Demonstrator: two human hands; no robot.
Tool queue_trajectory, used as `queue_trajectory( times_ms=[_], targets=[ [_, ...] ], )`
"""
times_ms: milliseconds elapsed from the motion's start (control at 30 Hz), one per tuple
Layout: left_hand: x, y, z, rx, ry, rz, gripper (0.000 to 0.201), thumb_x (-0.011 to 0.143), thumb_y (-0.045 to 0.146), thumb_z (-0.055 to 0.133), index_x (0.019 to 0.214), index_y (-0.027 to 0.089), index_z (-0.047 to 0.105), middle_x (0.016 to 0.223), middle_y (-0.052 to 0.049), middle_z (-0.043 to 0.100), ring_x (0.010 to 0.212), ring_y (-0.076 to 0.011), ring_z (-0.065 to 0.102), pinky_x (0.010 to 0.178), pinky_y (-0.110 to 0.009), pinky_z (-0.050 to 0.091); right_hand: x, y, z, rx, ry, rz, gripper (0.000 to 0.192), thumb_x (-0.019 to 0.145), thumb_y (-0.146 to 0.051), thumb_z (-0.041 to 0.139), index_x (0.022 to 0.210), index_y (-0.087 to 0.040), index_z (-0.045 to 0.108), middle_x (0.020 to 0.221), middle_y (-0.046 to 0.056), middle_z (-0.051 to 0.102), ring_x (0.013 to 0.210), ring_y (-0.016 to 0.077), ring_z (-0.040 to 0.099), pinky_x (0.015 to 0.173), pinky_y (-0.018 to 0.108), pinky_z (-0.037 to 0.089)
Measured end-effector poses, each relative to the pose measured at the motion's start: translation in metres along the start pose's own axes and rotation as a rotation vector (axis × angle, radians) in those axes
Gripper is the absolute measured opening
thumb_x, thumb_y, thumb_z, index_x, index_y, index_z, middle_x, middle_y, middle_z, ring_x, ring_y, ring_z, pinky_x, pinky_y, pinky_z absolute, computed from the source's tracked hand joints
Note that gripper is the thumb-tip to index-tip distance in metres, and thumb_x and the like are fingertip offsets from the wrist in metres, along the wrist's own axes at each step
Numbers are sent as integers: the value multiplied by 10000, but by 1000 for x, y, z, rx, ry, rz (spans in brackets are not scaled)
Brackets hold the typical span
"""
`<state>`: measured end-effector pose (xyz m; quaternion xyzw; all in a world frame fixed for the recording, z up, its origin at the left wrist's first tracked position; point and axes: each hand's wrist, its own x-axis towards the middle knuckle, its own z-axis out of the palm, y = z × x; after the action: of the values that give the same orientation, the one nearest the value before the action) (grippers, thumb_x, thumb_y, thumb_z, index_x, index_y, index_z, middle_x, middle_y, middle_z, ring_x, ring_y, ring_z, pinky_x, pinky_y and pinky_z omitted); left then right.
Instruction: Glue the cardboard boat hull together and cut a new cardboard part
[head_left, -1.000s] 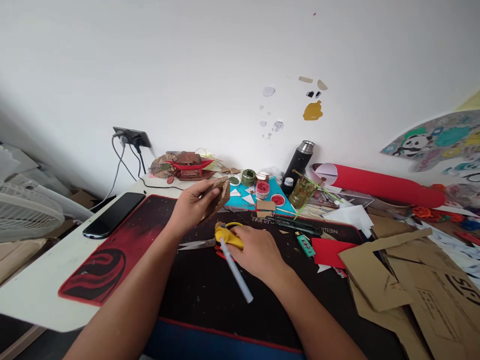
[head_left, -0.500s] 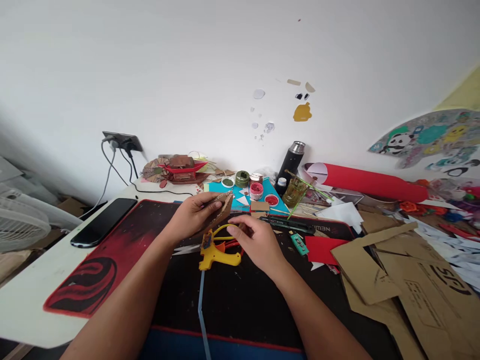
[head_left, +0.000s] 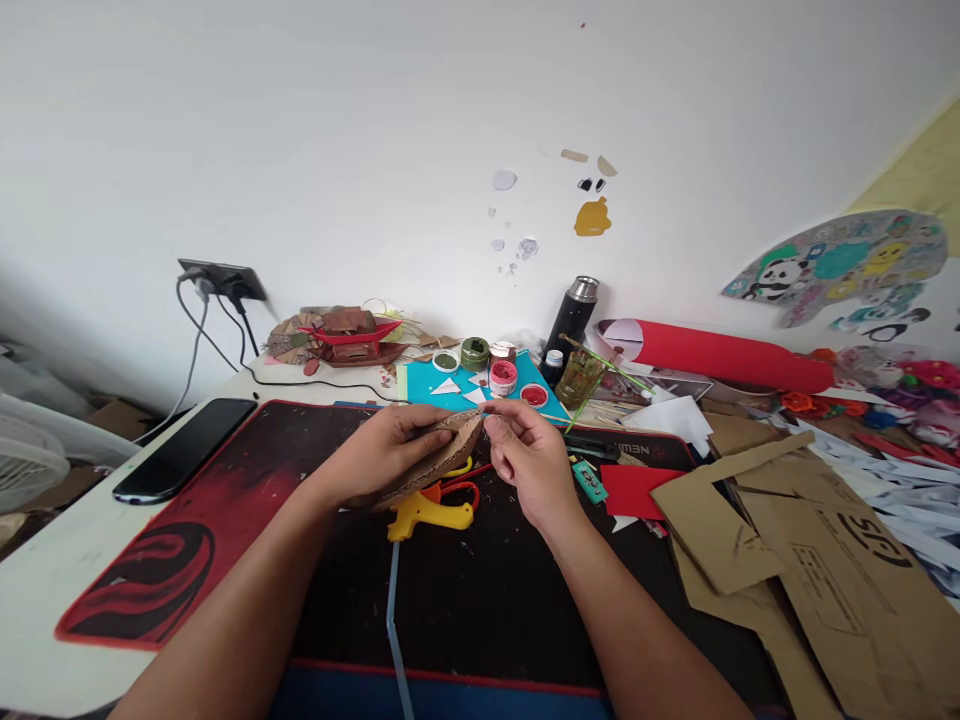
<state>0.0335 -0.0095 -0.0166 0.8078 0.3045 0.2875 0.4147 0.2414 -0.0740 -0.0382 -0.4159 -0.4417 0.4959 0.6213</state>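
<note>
From the head camera, the left hand (head_left: pixel 382 455) is closed around a curved piece of brown cardboard (head_left: pixel 442 455), held just above the middle of the black and red mat (head_left: pixel 187 540) that covers the near part of the table (head_left: pixel 52 590). The right hand (head_left: pixel 529 455) pinches the cardboard's far tip between thumb and fingertips, so both hands grasp the same piece. A yellow glue gun (head_left: pixel 427 512) lies on the mat directly beneath them, its stick pointing toward the near edge, with orange-handled scissors (head_left: pixel 457 490) touching it. Cardboard sheets (head_left: pixel 787 560) crowd the right side; a phone (head_left: pixel 180 450) sits by the left edge. The step in hand looks like pressing or shaping a joint at the tip; the next move likely calls for steady pinching pressure.
</note>
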Motion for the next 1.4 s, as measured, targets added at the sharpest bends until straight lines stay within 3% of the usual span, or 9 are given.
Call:
queue_trajectory(
  times_ms=[333, 567, 900, 1033, 1233, 1400],
  targets=[
    [-2, 10, -2, -107, -153, -86, 401, 1018, 433, 642, 1364, 270, 762, 1262, -40, 809, 1108, -293, 741, 950, -344, 575, 1, -1, 0, 42, 18, -21, 331, 831, -498, 857, 929, -193, 773, 584, -68, 522, 419, 51, 353, 388, 208, 230],
    [-2, 11, 2, -241, -210, -120, 392, 1008, 459, 658, 1343, 294, 776, 1209, -37, 814, 1086, -292, 748, 926, -348, 596, 1, -2, 2, 80, 17, -14, 333, 803, -496, 893, 861, -201, 750, 583, -71, 521, 421, 45, 374, 380, 189, 242],
    [0, 11, 7, -273, -180, -89, 288, 948, 367, 729, 1189, 264, 848, 1080, -63, 842, 898, -278, 775, 755, -296, 604, -2, -1, 3, 55, 27, -25, 320, 828, -475, 877, 858, -197, 720, 574, -81, 507, 416, 48, 352, 385, 199, 252],
    [0, 13, 10, -284, -169, -95, 353, 964, 439, 711, 1256, 275, 821, 1126, -62, 834, 995, -308, 774, 844, -347, 617, -3, -2, 4, 33, 28, -31, 359, 818, -513, 876, 857, -199, 705, 570, -76, 507, 418, 58, 356, 385, 209, 238],
    [-1, 21, 16, -287, -59, -50, 490, 886, 520, 795, 1305, 268, 782, 1288, -109, 788, 1269, -379, 691, 1064, -450, 556, -6, -3, 6, -45, -6, -43, 379, 852, -555, 840, 862, -201, 706, 533, -88, 471, 418, 69, 356, 401, 228, 255],
    [-3, 31, 24, -318, -64, -132, 372, 928, 428, 776, 1244, 238, 729, 1217, -86, 785, 1131, -309, 735, 954, -397, 595, -7, 0, 8, -63, -16, -40, 367, 873, -554, 823, 878, -206, 707, 545, -81, 502, 425, 76, 384, 403, 231, 272]
  ],
)
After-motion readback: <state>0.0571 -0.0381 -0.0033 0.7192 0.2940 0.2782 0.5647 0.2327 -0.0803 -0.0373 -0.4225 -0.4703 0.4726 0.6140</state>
